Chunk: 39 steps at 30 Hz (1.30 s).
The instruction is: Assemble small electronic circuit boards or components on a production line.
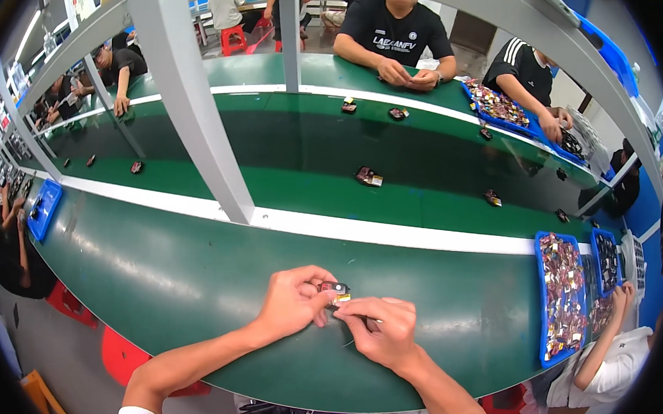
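Over the green worktop (213, 276) my two hands meet around a small dark electronic part (334, 288) with a yellow and white label. My left hand (295, 300) grips its left side between thumb and fingers. The thumb and forefinger of my right hand (385, 324) pinch together at the part's lower right edge. Whether those fingertips hold the part itself or something tiny on it is hidden. A thin thread-like bit (348, 344) shows just below the right fingers.
Beyond a white rail (360, 229), a green conveyor belt (289, 151) carries several similar small parts (369, 177). At right stands a blue tray (546, 296) full of parts; another blue tray (43, 211) lies far left. A grey post (194, 100) rises left of centre. Co-workers sit around.
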Each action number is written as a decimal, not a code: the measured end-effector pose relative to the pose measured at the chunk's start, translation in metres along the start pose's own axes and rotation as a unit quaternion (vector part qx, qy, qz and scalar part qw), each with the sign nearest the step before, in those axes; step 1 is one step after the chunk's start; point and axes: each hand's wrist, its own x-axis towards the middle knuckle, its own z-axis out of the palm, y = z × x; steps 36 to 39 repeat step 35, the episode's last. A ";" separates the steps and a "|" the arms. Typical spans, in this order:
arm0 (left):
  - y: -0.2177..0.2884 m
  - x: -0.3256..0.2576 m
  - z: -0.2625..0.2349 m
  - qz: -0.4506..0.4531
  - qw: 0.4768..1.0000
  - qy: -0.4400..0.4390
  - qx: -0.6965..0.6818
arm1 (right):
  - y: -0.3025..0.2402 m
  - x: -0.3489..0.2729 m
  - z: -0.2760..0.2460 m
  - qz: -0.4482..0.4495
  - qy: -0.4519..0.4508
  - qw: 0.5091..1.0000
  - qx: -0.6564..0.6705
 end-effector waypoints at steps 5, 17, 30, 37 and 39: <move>0.021 0.070 -0.015 0.067 0.994 0.080 0.043 | 0.000 0.006 -0.015 0.017 0.079 0.996 -0.027; 0.021 0.199 -0.073 0.304 0.677 0.394 0.543 | 0.007 0.000 0.001 0.003 0.074 0.997 -0.036; 0.044 0.222 -0.031 0.064 0.950 0.091 0.292 | 0.007 0.001 0.000 -0.001 0.069 0.997 -0.024; 0.041 0.194 -0.047 0.095 0.961 0.099 0.238 | 0.004 0.000 0.003 0.008 0.060 0.998 -0.016; 0.041 0.194 -0.047 0.095 0.961 0.099 0.238 | 0.004 0.000 0.003 0.008 0.060 0.998 -0.016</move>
